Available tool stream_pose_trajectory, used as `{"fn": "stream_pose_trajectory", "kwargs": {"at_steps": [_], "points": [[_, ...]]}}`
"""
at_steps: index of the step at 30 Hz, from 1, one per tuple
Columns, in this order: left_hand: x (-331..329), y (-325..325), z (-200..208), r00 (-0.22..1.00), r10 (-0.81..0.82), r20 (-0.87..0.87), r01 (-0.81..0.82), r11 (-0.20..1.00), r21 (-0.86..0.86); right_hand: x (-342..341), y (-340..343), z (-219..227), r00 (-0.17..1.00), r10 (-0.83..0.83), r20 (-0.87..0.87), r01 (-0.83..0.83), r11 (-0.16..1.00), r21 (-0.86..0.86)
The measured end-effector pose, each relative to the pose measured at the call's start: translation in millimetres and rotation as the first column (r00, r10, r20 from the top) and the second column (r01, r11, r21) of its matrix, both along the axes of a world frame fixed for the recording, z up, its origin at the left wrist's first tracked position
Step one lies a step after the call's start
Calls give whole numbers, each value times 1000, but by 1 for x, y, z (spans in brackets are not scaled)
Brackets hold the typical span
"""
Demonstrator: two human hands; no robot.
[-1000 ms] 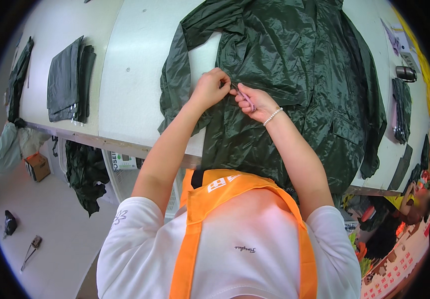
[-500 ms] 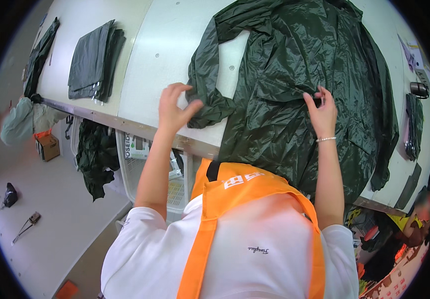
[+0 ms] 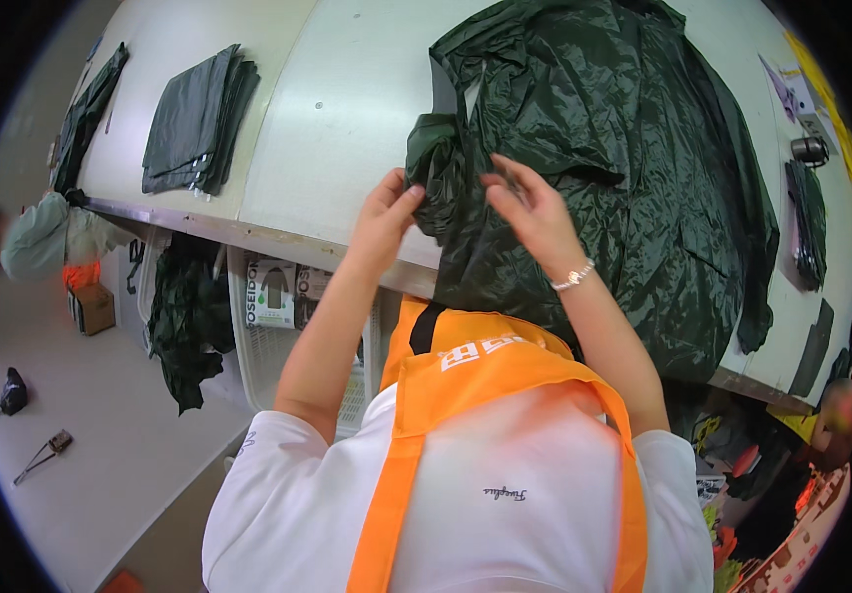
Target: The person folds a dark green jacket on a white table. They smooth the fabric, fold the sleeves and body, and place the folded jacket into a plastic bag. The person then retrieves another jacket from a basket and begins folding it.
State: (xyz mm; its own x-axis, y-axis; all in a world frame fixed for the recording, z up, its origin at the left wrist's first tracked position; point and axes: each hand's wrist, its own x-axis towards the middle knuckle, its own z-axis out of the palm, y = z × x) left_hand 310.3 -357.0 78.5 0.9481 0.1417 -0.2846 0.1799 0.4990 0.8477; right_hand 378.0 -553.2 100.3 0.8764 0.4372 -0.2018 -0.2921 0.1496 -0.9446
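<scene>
A shiny dark green raincoat (image 3: 594, 119) lies spread and creased on the white table, its lower part hanging over the front edge. At its left side, one sleeve (image 3: 436, 178) is bunched up. My left hand (image 3: 386, 217) pinches the outer edge of that sleeve between thumb and fingers. Just to the right of the bunched sleeve, my right hand (image 3: 537, 217) hovers over the coat's front, its thumb and bent fingers apart and slightly blurred. Nothing shows between them.
Folded dark green garments (image 3: 194, 124) lie stacked at the left of the table (image 3: 317, 158). A dark cylindrical object (image 3: 809, 150) and a packed garment (image 3: 806, 225) lie at the right. Below the edge stands a white basket (image 3: 258, 361). Another person (image 3: 41, 242) is at far left.
My left hand has moved right and closed on the sleeve, which is now folded in toward the coat's body. My right hand has moved left from the coat's middle toward the sleeve.
</scene>
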Motion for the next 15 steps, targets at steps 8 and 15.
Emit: {"fn": "stream_pose_trajectory", "kwargs": {"at_steps": [8,15], "points": [[-24,-40,-14,987,1,160,-12,997,71,-8,-17,-6,992,37,117,1,950,-311],[-3,-29,20,985,-54,164,5,958,287,-13,-21,7,936,-41,348,149,945,-289]]}}
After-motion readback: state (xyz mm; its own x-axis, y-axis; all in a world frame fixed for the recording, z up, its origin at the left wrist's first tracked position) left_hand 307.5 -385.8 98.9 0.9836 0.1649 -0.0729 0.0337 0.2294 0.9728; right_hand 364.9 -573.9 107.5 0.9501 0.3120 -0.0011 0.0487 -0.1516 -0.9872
